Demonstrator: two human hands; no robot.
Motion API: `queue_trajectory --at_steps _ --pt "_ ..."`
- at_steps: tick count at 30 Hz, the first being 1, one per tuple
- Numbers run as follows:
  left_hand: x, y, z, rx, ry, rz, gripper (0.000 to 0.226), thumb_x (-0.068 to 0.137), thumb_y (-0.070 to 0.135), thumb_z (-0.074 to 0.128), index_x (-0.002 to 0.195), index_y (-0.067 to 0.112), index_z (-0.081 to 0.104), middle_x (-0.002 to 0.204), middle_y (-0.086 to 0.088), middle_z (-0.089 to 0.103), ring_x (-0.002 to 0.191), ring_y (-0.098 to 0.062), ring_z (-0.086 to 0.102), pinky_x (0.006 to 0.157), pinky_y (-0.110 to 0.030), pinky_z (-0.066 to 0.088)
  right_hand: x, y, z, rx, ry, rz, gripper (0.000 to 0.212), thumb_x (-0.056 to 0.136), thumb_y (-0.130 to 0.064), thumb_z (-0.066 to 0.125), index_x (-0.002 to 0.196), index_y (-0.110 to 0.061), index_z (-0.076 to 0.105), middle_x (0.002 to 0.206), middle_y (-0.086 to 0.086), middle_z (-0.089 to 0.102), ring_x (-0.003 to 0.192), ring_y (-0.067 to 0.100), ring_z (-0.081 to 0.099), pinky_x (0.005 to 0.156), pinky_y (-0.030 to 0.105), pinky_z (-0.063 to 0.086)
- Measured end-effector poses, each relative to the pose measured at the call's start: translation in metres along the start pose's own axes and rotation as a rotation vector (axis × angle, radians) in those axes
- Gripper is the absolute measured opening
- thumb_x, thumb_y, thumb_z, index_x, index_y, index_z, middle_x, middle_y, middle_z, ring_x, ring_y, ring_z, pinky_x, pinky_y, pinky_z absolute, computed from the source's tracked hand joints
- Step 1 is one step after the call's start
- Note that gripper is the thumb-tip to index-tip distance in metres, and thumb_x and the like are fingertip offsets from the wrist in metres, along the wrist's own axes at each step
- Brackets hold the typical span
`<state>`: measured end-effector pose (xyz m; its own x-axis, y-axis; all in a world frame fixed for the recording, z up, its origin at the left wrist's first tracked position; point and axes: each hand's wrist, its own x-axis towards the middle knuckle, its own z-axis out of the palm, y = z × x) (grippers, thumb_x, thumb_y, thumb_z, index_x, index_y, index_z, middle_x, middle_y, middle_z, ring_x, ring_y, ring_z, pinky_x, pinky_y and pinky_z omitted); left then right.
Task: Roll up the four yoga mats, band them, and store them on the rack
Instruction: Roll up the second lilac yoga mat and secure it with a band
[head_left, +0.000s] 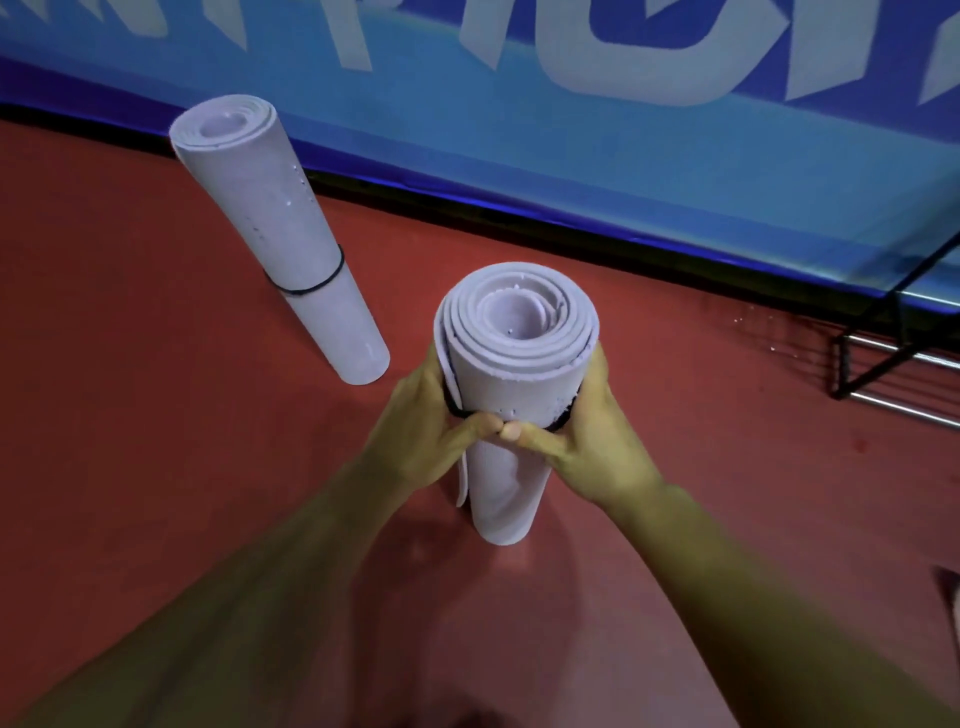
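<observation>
The banding step is in hand. The near mat (511, 483), rolled and pale lilac, stands on end on the red floor (156, 415) in the middle of the view. The left hand (431, 415) and the right hand (592, 431) wrap round it from either side, fingers curled behind the roll and thumb tips meeting at the front. A black band (453, 408) shows at both sides of the roll, just under the fingers, high up near the top end. Both hands seem to be working it down the roll.

The next move calls for sliding the band toward the middle while keeping the roll squeezed tight. The outer flap (460, 480) stands a little loose on the left side below the left hand, so the band has to pass over that edge without catching or lifting it.

To the far left the far mat (291, 244) stands upright, well apart, with its own band (322, 283) already round its middle. Only two mats are in view.

A metal frame with bright bars at the right edge, likely the rack (883, 374), lies near and beyond the right hand. The floor between it and the near mat is open. The blue banner (571, 171) closes off the far side.
</observation>
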<state>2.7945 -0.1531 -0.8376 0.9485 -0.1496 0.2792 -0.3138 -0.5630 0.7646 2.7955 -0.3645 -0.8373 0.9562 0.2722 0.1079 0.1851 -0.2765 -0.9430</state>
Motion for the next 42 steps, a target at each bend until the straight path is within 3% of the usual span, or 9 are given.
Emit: queue_trajectory --at_steps 3,8,12,16,20,22,29,38,42 --pt "-0.002 -0.019 0.013 0.025 0.077 0.012 0.080 0.082 0.060 0.069 0.143 0.017 0.039 0.130 0.013 0.057 0.119 -0.003 0.056 0.095 -0.036 0.053 0.001 0.012 0.004 -0.008 0.043 -0.010 0.099 0.065 -0.062 0.090 0.140 -0.059 0.025 0.136 -0.042 0.049 0.125 -0.016 0.049 0.090 0.004 0.045" --pt "0.002 -0.036 0.025 -0.008 0.116 0.050 0.079 0.080 0.061 0.066 0.144 0.035 0.030 0.128 0.046 0.038 0.121 0.016 0.044 0.090 -0.003 0.038 0.005 0.024 0.007 -0.018 0.177 -0.072 0.129 0.061 -0.070 0.088 0.158 -0.045 0.006 0.146 -0.039 0.040 0.136 -0.010 0.043 0.105 0.012 0.041" --pt "0.010 -0.047 0.037 -0.095 0.141 0.110 0.089 0.080 0.079 0.056 0.151 0.038 0.019 0.143 0.024 0.041 0.133 0.006 0.042 0.098 -0.008 0.039 0.008 0.035 0.014 -0.067 0.217 -0.091 0.088 0.062 -0.080 0.080 0.129 -0.073 0.023 0.130 -0.047 0.049 0.121 -0.019 0.050 0.087 0.002 0.044" --pt "0.017 -0.062 0.050 -0.175 0.192 0.180 0.106 0.079 0.077 0.061 0.158 0.027 0.011 0.156 0.009 0.037 0.140 -0.002 0.041 0.105 -0.017 0.041 0.020 0.051 0.018 -0.082 0.273 -0.171 0.126 0.058 -0.084 0.076 0.155 -0.052 0.002 0.139 -0.044 0.041 0.132 -0.014 0.044 0.102 0.013 0.039" --pt "0.024 -0.074 0.061 -0.204 0.368 0.253 0.109 0.081 0.064 0.064 0.160 0.024 0.001 0.164 0.004 0.025 0.148 -0.008 0.032 0.115 -0.030 0.035 0.035 0.057 0.028 -0.168 0.341 -0.228 0.079 0.068 -0.081 0.069 0.135 -0.065 0.031 0.110 -0.057 0.051 0.103 -0.031 0.050 0.078 -0.004 0.039" --pt "0.026 -0.080 0.066 -0.216 0.434 0.289 0.105 0.081 0.061 0.063 0.160 0.021 0.007 0.162 0.002 0.029 0.146 -0.007 0.034 0.113 -0.027 0.035 0.039 0.067 0.037 -0.164 0.393 -0.242 0.084 0.067 -0.082 0.067 0.140 -0.051 0.038 0.099 -0.052 0.055 0.093 -0.035 0.049 0.073 -0.007 0.036" --pt "0.024 -0.083 0.068 -0.206 0.441 0.322 0.100 0.079 0.066 0.052 0.155 0.008 0.025 0.151 -0.011 0.038 0.141 -0.017 0.038 0.116 -0.036 0.034 0.027 0.080 0.048 -0.234 0.470 -0.306 0.120 0.067 -0.085 0.062 0.160 -0.041 -0.001 0.135 -0.024 0.052 0.116 -0.007 0.051 0.082 0.004 0.036" --pt "-0.002 -0.091 0.080 -0.185 0.375 0.242 0.102 0.080 0.068 0.047 0.156 0.006 0.019 0.157 -0.010 0.029 0.143 -0.016 0.033 0.116 -0.032 0.031 0.005 0.089 0.064 -0.163 0.465 -0.297 0.115 0.065 -0.076 0.066 0.157 -0.027 0.016 0.151 -0.011 0.044 0.136 0.005 0.047 0.101 0.016 0.040" --pt "0.005 -0.084 0.075 -0.257 0.396 0.311 0.097 0.085 0.063 0.048 0.159 0.012 0.012 0.164 -0.002 0.020 0.150 -0.010 0.024 0.119 -0.024 0.024 0.007 0.075 0.065 -0.142 0.502 -0.309 0.105 0.065 -0.082 0.069 0.152 -0.056 0.017 0.147 -0.027 0.050 0.131 -0.006 0.050 0.104 0.020 0.044"
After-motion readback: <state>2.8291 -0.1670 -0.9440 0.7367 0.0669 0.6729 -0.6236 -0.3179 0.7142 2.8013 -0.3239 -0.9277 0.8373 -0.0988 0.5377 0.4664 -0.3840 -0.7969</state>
